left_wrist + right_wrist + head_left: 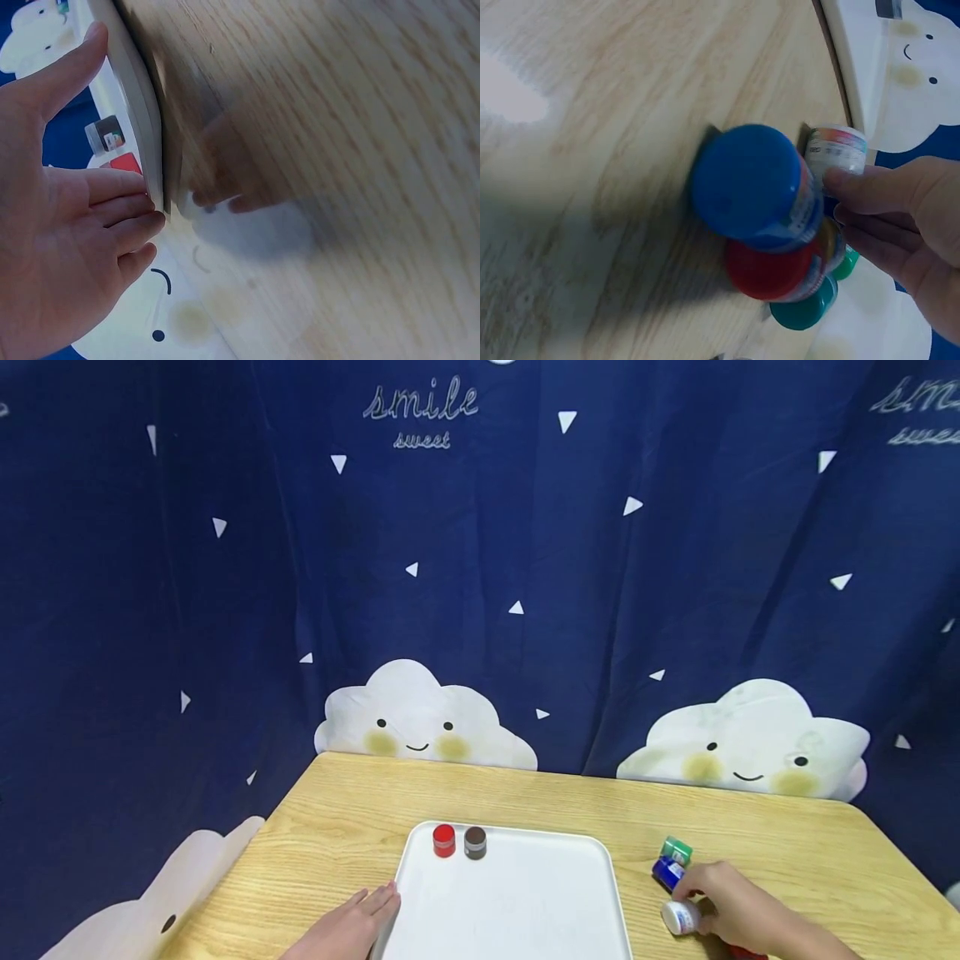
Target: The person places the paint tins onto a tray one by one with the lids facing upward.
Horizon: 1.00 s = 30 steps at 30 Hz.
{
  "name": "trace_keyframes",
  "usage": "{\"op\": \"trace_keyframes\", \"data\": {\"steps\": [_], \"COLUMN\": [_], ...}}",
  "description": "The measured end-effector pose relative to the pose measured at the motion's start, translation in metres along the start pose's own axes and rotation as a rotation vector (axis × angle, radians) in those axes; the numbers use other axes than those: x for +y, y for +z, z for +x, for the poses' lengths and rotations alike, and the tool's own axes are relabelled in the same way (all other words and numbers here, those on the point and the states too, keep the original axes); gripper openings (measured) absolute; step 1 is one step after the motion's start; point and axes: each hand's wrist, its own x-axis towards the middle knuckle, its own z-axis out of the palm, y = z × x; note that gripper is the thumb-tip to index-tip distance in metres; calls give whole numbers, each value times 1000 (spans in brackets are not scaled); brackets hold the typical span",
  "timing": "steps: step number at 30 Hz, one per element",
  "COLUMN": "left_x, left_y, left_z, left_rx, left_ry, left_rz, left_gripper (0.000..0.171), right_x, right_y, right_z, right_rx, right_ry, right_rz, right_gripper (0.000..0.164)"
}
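My right hand (731, 906) pinches a small white-lidded paint jar (681, 917) between thumb and fingers, right of the tray. The jar is tipped on its side in the head view, and its printed label shows in the right wrist view. My left hand (352, 927) has its fingers straight, with the tips at the left rim of a white tray (517, 893). In the tray's far left corner stand a red jar (444, 841) and a dark brown jar (476, 842), side by side.
Beyond the right hand lie a dark blue jar (668, 873) and a green jar (677, 850). Close to that hand are a larger blue jar (746, 184), a red-lidded jar (769, 270) and a teal jar (804, 306). A navy curtain (480, 568) hangs behind the wooden table (315, 835).
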Motion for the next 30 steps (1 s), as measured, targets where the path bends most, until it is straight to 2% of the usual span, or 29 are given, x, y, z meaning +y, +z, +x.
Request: {"op": "trace_keyframes", "data": {"steps": [4, 6, 11, 17, 21, 25, 30], "left_x": [-1, -1, 0, 1, 1, 2, 1], "left_y": [4, 5, 4, 2, 0, -2, -1], "left_z": [0, 0, 1, 0, -1, -1, -1], "left_rx": [21, 27, 25, 35, 35, 18, 20], "left_ry": [21, 27, 10, 6, 8, 1, 10], "left_rz": [27, 37, 19, 22, 20, 7, 9], "left_gripper": [88, 88, 92, 92, 91, 92, 92], "right_x": [-3, -4, -7, -6, -8, -14, -24], "right_y": [6, 8, 11, 9, 6, 3, -1], "right_z": [2, 4, 6, 9, 15, 25, 37], "right_rx": [-3, -25, -35, -19, 65, 123, 76], "right_ry": [-21, 28, 56, -14, -148, -198, -99], "right_rz": [7, 24, 52, 126, 154, 209, 365], "right_gripper": [24, 24, 26, 25, 25, 27, 31]}}
